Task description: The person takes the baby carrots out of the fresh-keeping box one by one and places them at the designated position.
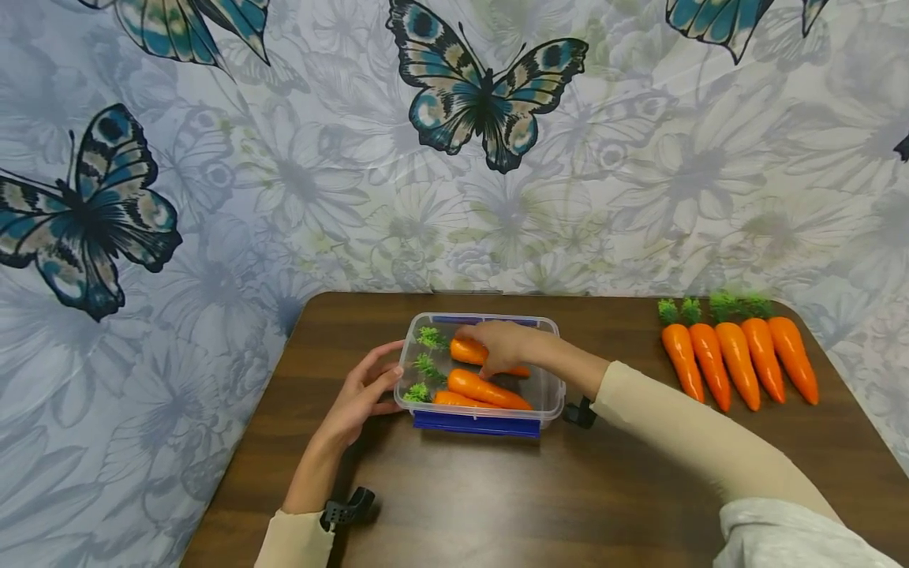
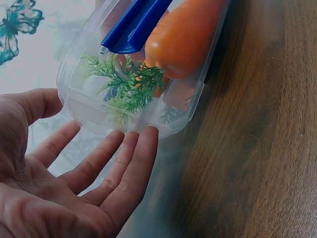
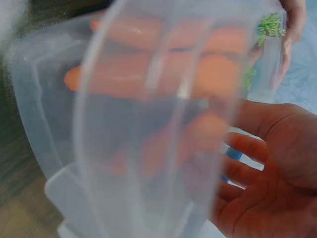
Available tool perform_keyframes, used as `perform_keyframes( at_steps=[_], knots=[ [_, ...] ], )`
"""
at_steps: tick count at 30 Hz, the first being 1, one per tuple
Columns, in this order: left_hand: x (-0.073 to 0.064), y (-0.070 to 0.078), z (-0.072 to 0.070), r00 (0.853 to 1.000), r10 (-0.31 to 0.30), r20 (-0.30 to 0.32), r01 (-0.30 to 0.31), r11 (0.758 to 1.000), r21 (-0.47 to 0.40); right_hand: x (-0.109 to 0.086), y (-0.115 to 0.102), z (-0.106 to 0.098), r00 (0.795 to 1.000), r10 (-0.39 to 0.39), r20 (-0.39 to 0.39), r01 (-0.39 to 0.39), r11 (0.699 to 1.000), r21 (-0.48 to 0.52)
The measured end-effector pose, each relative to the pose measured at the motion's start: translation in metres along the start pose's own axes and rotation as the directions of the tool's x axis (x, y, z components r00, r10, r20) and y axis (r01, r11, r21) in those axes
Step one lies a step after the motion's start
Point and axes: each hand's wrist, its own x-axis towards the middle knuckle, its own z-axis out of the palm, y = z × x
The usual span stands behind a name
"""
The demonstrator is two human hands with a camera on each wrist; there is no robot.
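A clear plastic container with blue clips holds three orange carrots with green leafy tops. Two of them lie side by side toward its front, one being the front carrot and the other the middle carrot. Reaching in from the right, my right hand grips the rear carrot, whose leafy top points left. My left hand touches the container's left end, its fingertips against the wall and the fingers extended. The right wrist view sees the carrots blurred through the clear wall.
Several more carrots lie in a row at the right of the brown wooden table, leafy tops toward the back. Behind the table's back edge hangs a floral backdrop with butterflies. Each wrist wears a black strap.
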Motion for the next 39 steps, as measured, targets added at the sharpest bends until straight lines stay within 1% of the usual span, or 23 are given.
perform_keyframes(
  at_steps=[6,11,18,25,31,36,39],
  knots=[
    [0.001,0.002,0.005,1.000,-0.007,0.002,0.007,1.000,-0.002,0.003,0.003,0.006,1.000,-0.008,-0.010,0.008,0.999,-0.049],
    [0.001,0.002,0.006,1.000,-0.009,0.001,0.009,1.000,-0.003,0.003,0.005,0.009,0.999,-0.011,-0.038,0.008,0.998,-0.067],
    [0.002,0.001,0.004,1.000,-0.011,-0.013,0.011,1.000,0.001,0.006,0.004,0.010,0.998,-0.036,-0.052,0.032,0.997,-0.065],
    [0.002,0.004,0.004,1.000,-0.006,-0.008,0.006,1.000,0.005,0.006,0.004,0.010,0.998,-0.026,-0.061,0.021,0.997,-0.075],
    [0.002,0.003,0.004,1.000,-0.010,-0.008,0.010,1.000,0.005,0.004,0.004,0.011,0.997,-0.017,-0.070,0.012,0.997,-0.072],
    [0.001,0.001,0.003,1.000,-0.009,-0.014,0.009,1.000,0.009,0.004,0.006,0.012,0.995,-0.016,-0.096,0.010,0.998,-0.065],
    [0.000,0.000,0.002,1.000,-0.008,-0.016,0.009,1.000,0.014,0.002,0.007,0.011,0.991,-0.035,-0.132,0.031,0.999,-0.032]
  ],
)
